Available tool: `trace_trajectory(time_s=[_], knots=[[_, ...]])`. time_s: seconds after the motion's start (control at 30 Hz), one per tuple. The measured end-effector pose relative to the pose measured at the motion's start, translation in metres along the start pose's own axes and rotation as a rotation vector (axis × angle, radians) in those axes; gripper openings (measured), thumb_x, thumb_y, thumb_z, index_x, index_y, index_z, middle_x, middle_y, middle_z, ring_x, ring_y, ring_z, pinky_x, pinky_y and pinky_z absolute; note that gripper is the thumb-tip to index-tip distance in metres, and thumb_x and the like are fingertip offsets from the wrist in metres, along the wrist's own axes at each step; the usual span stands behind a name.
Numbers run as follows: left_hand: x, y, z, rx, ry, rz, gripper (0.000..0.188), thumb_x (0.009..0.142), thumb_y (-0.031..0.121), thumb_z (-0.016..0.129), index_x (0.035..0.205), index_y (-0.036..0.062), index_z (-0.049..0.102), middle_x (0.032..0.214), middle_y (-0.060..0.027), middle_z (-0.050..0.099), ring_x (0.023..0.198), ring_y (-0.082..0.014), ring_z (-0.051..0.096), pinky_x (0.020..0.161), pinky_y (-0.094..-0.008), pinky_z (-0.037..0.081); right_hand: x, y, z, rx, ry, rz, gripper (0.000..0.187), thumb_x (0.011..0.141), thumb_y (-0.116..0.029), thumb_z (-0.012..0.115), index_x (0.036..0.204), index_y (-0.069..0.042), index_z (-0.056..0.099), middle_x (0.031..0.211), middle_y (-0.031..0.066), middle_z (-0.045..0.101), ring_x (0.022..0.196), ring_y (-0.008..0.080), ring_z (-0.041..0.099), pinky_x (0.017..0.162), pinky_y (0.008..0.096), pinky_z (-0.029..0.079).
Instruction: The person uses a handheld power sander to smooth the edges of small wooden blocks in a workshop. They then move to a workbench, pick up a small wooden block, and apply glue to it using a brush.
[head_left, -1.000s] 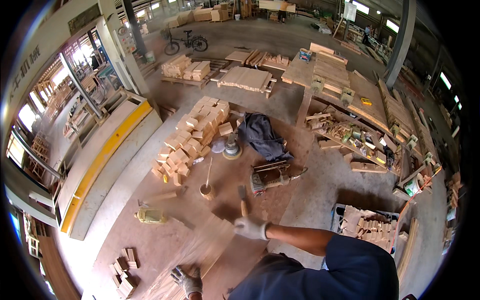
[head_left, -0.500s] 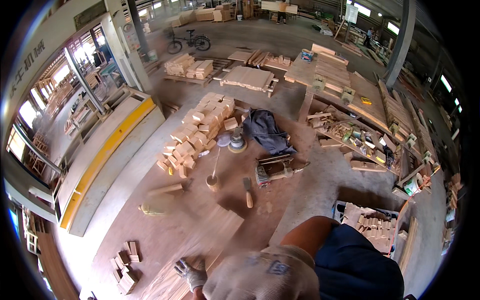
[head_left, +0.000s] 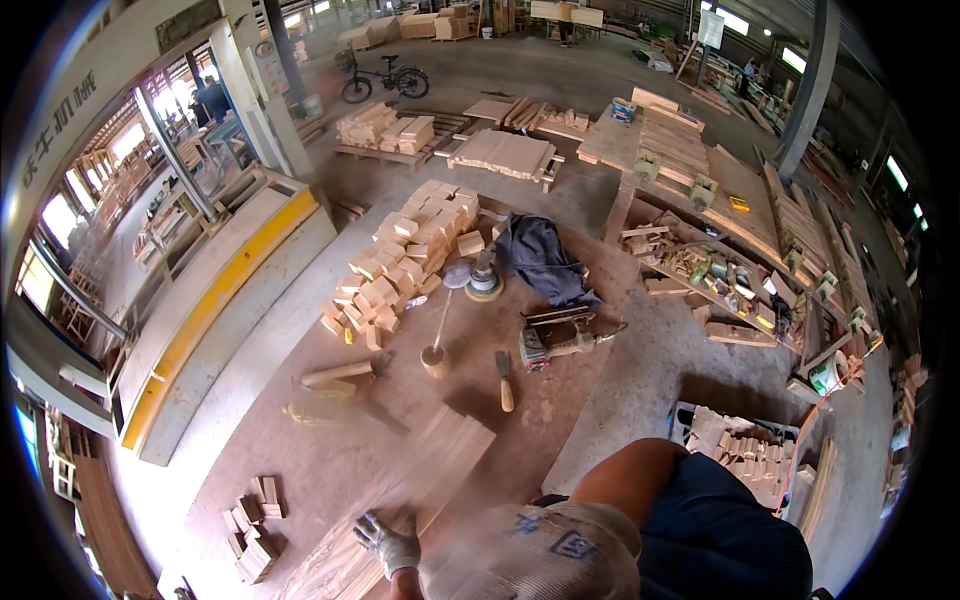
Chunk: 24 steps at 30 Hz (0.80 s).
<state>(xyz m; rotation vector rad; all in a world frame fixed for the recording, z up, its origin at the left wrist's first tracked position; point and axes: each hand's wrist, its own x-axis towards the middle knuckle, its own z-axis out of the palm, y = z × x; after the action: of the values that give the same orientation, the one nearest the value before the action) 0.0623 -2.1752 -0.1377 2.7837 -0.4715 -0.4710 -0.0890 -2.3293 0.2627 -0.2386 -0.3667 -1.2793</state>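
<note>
in the head view, rests the gloved left hand [head_left: 392, 545] on the long wooden board [head_left: 435, 462], with fingers spread, released, clasping nothing. brings the gloved right hand [head_left: 530, 558] large and near to the camera, with the back of the glove up and blue marks on the knit. hides the fingers of that one, so cannot tell whether clenched, loose or grasping anything, nor whether touching the board.

runs the board slantwise, from the lower edge up toward the middle of the brown work surface [head_left: 470, 395], with a blurred stretch past the left hand. to the left of the board, shows a small group of wooden pieces [head_left: 255, 520]. past the far end, sets out a hammer [head_left: 338, 374] with a blurred yellowish bottle [head_left: 318, 405] just beside, then a wooden cup [head_left: 434, 362] with a stick standing in it, tilted. to the right of the cup, lays a scraper [head_left: 506, 388] with the handle toward the board. farther off, lines up a power tool [head_left: 562, 340], a round sander [head_left: 484, 277], a dark cloth [head_left: 540, 262] and a big heap of wooden blocks [head_left: 405, 255].
</note>
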Motion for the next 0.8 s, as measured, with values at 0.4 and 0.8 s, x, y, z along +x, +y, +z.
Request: trace_trajectory(time_s=[0.4, 0.8], knots=[[0.003, -0.003, 0.005, -0.017, 0.003, 0.003, 0.111, 0.085, 0.055, 0.081, 0.164, -0.0005, 0.028, 0.171, -0.0329, 0.020, 0.160, -0.0517, 0.011, 0.130, -0.0588, 0.013, 0.074, -0.033, -0.020, -0.449, -0.894, 0.073, 0.042, 0.086, -0.001, 0.067, 0.057, -0.010, 0.037, 0.057, 0.0038, 0.044, 0.041, 0.0217, 0.045, 0.039, 0.0356, 0.035], [-0.003, 0.011, -0.010, -0.031, -0.022, -0.026, 0.110, 0.085, 0.054, 0.082, 0.164, -0.0013, 0.029, 0.172, -0.0317, 0.019, 0.160, -0.0503, 0.011, 0.131, -0.0569, 0.013, 0.074, -0.026, -0.022, -0.403, -0.882, 0.181, 0.037, 0.079, 0.010, 0.068, 0.060, -0.008, 0.041, 0.058, 0.0046, 0.045, 0.045, 0.0245, 0.052, 0.043, 0.0345, 0.043]])
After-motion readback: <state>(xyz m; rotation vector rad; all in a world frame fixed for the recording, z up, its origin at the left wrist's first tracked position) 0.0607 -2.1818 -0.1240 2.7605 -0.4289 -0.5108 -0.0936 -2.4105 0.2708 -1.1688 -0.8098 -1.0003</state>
